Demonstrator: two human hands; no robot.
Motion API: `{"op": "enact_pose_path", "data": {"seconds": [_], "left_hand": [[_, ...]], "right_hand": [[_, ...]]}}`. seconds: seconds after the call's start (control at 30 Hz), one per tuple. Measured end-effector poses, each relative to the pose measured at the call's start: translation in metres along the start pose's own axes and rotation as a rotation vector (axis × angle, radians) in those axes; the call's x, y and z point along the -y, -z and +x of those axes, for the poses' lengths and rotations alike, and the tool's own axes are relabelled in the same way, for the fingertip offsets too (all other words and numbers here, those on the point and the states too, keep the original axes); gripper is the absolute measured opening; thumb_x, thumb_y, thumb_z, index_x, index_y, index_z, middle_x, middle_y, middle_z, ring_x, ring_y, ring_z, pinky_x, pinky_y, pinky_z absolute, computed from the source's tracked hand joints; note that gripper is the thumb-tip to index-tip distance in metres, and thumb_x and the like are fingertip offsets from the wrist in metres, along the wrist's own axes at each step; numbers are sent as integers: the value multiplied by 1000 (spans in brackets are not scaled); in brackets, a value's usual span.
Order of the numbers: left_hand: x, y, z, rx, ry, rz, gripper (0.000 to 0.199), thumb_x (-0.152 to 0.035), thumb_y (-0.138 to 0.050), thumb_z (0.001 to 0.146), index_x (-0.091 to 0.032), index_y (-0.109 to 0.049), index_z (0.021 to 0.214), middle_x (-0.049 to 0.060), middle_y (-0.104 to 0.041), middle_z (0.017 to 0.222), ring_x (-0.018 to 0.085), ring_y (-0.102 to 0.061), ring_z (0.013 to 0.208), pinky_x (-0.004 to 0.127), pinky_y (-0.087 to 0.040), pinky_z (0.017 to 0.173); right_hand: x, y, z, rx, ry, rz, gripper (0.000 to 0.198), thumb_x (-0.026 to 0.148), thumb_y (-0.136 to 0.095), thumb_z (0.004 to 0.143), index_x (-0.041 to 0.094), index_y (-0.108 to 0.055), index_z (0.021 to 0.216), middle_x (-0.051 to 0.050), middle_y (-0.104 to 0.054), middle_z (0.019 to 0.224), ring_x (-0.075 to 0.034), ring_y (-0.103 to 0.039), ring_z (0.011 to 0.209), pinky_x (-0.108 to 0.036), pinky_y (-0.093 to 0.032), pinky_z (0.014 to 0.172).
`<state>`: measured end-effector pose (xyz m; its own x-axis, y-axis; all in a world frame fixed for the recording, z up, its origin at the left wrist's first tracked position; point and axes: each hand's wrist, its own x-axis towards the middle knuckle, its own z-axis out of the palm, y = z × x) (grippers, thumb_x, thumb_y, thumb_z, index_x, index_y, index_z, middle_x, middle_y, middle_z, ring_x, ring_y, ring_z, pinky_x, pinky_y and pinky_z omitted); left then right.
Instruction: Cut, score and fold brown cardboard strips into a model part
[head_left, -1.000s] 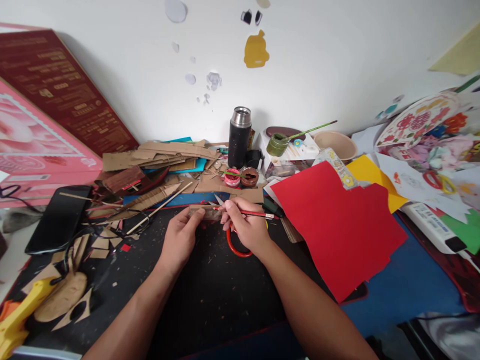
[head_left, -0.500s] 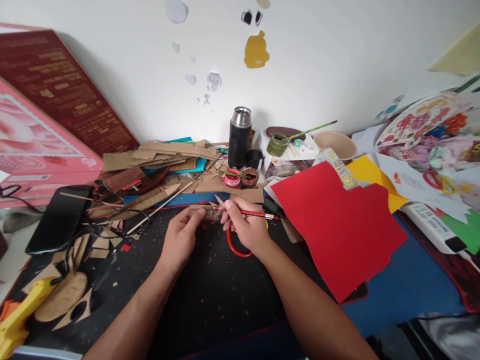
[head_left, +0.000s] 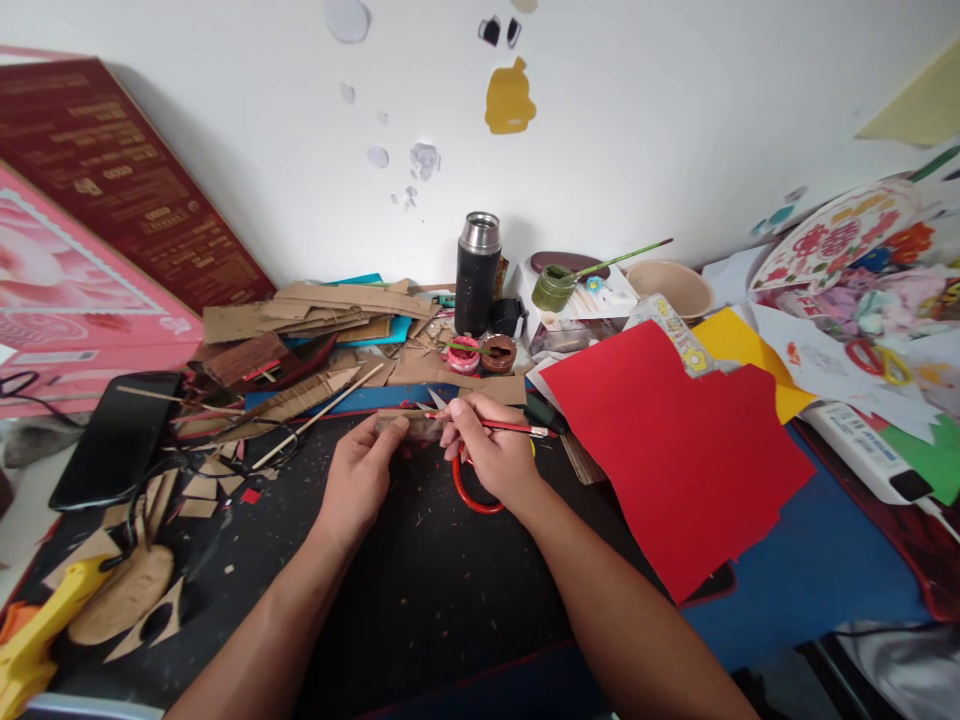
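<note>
My left hand [head_left: 360,465] pinches a small brown cardboard piece [head_left: 401,415], thumb on top; what lies along its lower edge is too small to make out. In my right hand [head_left: 487,445] is a slim red pencil [head_left: 506,427] with an eraser end, its tip pointing left over the cardboard. Some of the right fingers are curled beside the piece. Scissors lie under the right hand: the red handle loop [head_left: 472,503] shows below it and the blades stick out above, while the middle is hidden.
Behind the hands stand a black flask [head_left: 478,280], a pink paint jar [head_left: 463,355] and a brown paint jar [head_left: 498,353]. Red paper [head_left: 675,450] lies at right. A phone [head_left: 116,440], cardboard scraps [head_left: 201,487] and a yellow glue gun [head_left: 52,620] are at left.
The view has shifted very slightly. Both hands keep their places, with the pencil and the cardboard held as before.
</note>
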<state>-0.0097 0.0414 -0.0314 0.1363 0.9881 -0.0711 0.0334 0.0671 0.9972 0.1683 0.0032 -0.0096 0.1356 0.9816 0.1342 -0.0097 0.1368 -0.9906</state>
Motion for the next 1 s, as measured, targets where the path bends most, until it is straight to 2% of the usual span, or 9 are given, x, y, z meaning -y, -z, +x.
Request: {"op": "enact_pose_path", "data": {"seconds": [0.23, 0.37, 0.57, 1.0], "left_hand": [[1, 0, 0, -2, 10, 3, 33, -52, -75, 91, -19, -79, 85, 3, -73, 80, 20, -59, 73, 32, -45, 72], [-1, 0, 0, -1, 5, 7, 33, -51, -75, 91, -20, -76, 80, 3, -72, 78, 20, -59, 73, 31, -45, 72], [0, 0, 0, 5, 11, -7, 32, -50, -75, 91, -19, -78, 83, 3, -71, 77, 21, -58, 73, 32, -44, 72], [3, 1, 0, 21, 15, -55, 30, -48, -77, 91, -18, -80, 89, 3, -73, 80, 20, -57, 75, 31, -43, 73]], "right_hand": [[0, 0, 0, 6, -5, -26, 56, 72, -57, 105, 20, -72, 90, -2, -72, 73, -12, -67, 53, -22, -46, 47], [0, 0, 0, 1, -7, -34, 55, 71, -57, 105, 20, -72, 92, -2, -72, 72, -12, -67, 52, -22, -46, 46], [1, 0, 0, 10, -26, -25, 54, 71, -58, 105, 20, -72, 92, -1, -71, 71, -12, -68, 52, -22, -48, 47], [0, -1, 1, -3, -22, 12, 53, 70, -58, 105, 20, -72, 92, -1, -71, 71, -12, -67, 51, -22, -44, 46]]}}
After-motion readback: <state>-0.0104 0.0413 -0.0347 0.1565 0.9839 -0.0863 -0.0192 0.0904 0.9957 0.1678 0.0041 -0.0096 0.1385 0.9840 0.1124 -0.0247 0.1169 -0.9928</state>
